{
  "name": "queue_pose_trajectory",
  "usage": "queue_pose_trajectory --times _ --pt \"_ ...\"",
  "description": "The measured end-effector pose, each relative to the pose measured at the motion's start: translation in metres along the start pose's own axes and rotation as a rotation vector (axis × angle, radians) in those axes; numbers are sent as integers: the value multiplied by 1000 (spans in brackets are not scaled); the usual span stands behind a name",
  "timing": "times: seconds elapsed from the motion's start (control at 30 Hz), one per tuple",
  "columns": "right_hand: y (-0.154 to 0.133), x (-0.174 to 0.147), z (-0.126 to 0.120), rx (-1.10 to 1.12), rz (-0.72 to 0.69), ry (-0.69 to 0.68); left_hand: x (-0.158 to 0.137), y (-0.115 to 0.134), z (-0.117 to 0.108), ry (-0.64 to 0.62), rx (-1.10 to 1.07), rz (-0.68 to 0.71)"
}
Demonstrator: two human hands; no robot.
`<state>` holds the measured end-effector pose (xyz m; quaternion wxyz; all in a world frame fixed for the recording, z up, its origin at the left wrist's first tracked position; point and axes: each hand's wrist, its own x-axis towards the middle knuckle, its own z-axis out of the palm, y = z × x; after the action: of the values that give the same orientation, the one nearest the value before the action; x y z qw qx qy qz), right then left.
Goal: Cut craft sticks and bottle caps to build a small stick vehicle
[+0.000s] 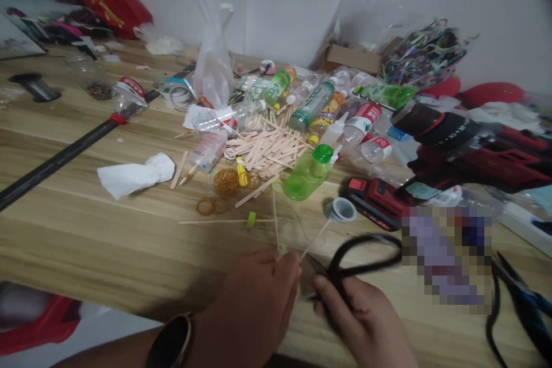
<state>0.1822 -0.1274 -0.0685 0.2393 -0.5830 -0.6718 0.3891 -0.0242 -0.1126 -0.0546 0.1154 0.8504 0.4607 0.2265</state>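
My left hand [252, 293], wearing a dark watch, is closed with its fingertips around a thin wooden stick [314, 240] that slants up to the right. A second thin stick [275, 221] stands out above the same fingers; its lower end is hidden. In my right hand [362, 316] is a pair of black-handled scissors [366, 256], blades pointing left at the left fingertips. How far the blades are parted is blurred. Just beyond lie another thin stick [215, 222], a lime-green cap ring [250, 219], a roll-like cup [341, 210] and a green plastic bottle piece [304, 177].
Flat craft sticks [271, 146] are heaped mid-table, with rubber bands [226, 183] in front and several bottles [313, 104] behind. A red cordless drill [466, 149] stands at right, near pliers [524, 299]. A dark bar [77, 152] and crumpled tissue [135, 175] lie left.
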Motion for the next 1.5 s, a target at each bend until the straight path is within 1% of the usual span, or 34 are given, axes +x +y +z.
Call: queue_pose_trajectory --times 0.03,0.07,0.1,0.13,0.17,0.2,0.23,0.33,0.37,0.4,0.43,0.47,0.5,0.53,0.63,0.67,0.7,0.73,0.77,0.8,0.83,0.9,0.97,1.0,1.03,1.07,1.1,1.13,1.27,1.33,1.37,1.4,1.47,1.5 --pt "6 0 -4 -259 -246 142 1 2 -2 -38 -69 -72" --pt "12 0 -8 -468 -457 232 1 4 -3 -79 -116 -126" --pt "17 0 -11 -617 -579 265 1 6 -3 -114 -132 -158" --pt "19 1 -13 -673 -620 270 2 8 -3 -139 -114 -166" --pt "18 1 -14 -647 -578 239 1 8 -1 -135 -62 -143" --pt "16 1 -14 -541 -458 177 1 9 1 -110 21 -97" --pt "11 1 -12 -361 -286 82 0 8 3 -67 120 -32" --pt "-7 0 -4 342 361 -275 -2 5 9 64 338 185" --pt "-11 0 -1 535 524 -362 -3 3 9 83 368 224" --pt "-14 0 2 673 630 -421 -3 2 9 84 382 240" --pt "-14 0 4 740 672 -451 -2 1 8 77 383 238" --pt "-12 -1 5 720 644 -448 -2 1 7 60 366 220" --pt "-7 -1 6 620 546 -402 -1 1 5 35 324 194" --pt "-1 -1 5 457 384 -299 0 1 3 5 260 151" --pt "21 -1 -5 -253 -294 151 3 6 -5 -108 4 -44" --pt "27 -1 -8 -467 -467 210 4 7 -7 -159 -72 -100" --pt "30 -1 -12 -605 -577 253 4 9 -8 -205 -111 -144" --pt "31 -1 -14 -658 -617 241 4 10 -8 -236 -104 -162" --pt "30 -1 -14 -618 -583 208 4 11 -6 -245 -54 -148" --pt "26 0 -13 -495 -481 148 4 12 -3 -224 40 -106" --pt "20 0 -11 -305 -310 52 2 12 1 -178 149 -41" --pt "8 0 -6 164 146 -205 -1 10 10 -48 320 123" --pt "-2 0 -2 554 534 -410 -4 7 16 57 392 230" --pt "-5 0 0 674 649 -472 -5 5 18 75 401 250" --pt "-5 0 1 724 691 -505 -6 4 18 76 398 251" --pt "-4 -1 2 675 641 -490 -6 3 17 57 378 241" --pt "-1 -1 2 560 530 -441 -6 3 15 20 334 212" --pt "4 -2 1 424 394 -367 -5 3 12 -24 265 166" --pt "26 -5 -6 -277 -275 59 2 10 -3 -225 -133 -163" --pt "31 -7 -10 -547 -483 185 4 12 -6 -287 -242 -244" --pt "31 -7 -11 -596 -530 210 3 13 -5 -293 -225 -249" --pt "28 -7 -11 -546 -501 192 2 13 -4 -277 -160 -221" --pt "19 -7 -9 -259 -292 49 -2 11 2 -184 58 -74" --pt "14 -6 -7 -48 -111 -66 -4 9 5 -117 167 31"
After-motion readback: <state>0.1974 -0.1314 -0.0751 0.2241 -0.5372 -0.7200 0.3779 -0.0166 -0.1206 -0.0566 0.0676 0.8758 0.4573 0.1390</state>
